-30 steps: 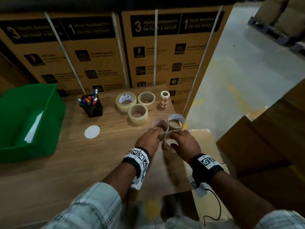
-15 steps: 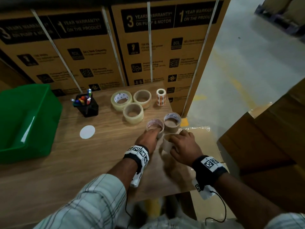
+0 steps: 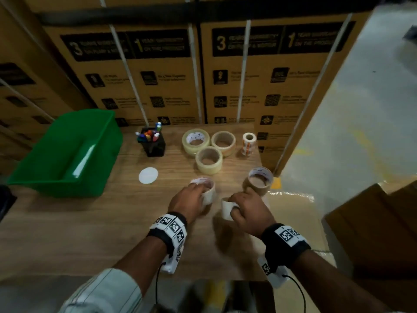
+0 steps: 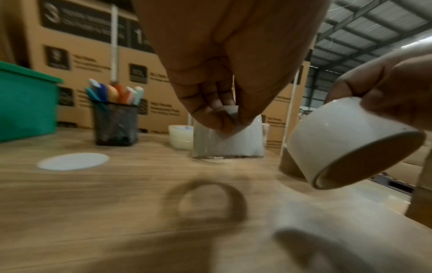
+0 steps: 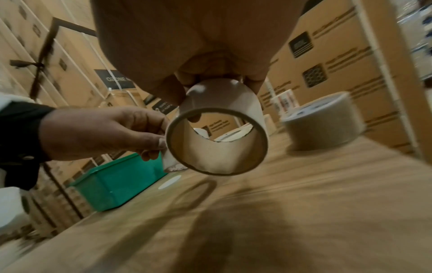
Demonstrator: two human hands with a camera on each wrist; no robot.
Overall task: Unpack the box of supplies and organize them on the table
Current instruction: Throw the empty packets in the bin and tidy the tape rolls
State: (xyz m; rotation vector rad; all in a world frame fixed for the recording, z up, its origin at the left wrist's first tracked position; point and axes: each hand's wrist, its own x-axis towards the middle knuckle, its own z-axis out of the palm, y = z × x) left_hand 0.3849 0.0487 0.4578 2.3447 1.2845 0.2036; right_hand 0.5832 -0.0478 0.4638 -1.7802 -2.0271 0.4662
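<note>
The right hand [image 5: 210, 61] grips a white tape roll [image 5: 217, 133] tilted above the wooden desk [image 5: 304, 212], its hollow core facing the camera, while the left hand [image 5: 100, 133] pinches another white roll [image 5: 169, 162] beside it, a brown tape roll [image 5: 327, 120] and green bin [image 5: 117, 184] behind.

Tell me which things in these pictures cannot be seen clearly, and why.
- Box print: head view, blurred, unreadable.
- Bin contents: head view, glare hides them.
- Left roll: left wrist view, left hand covers its top.
- Right hand: right wrist view, cut off by the top edge.
</note>
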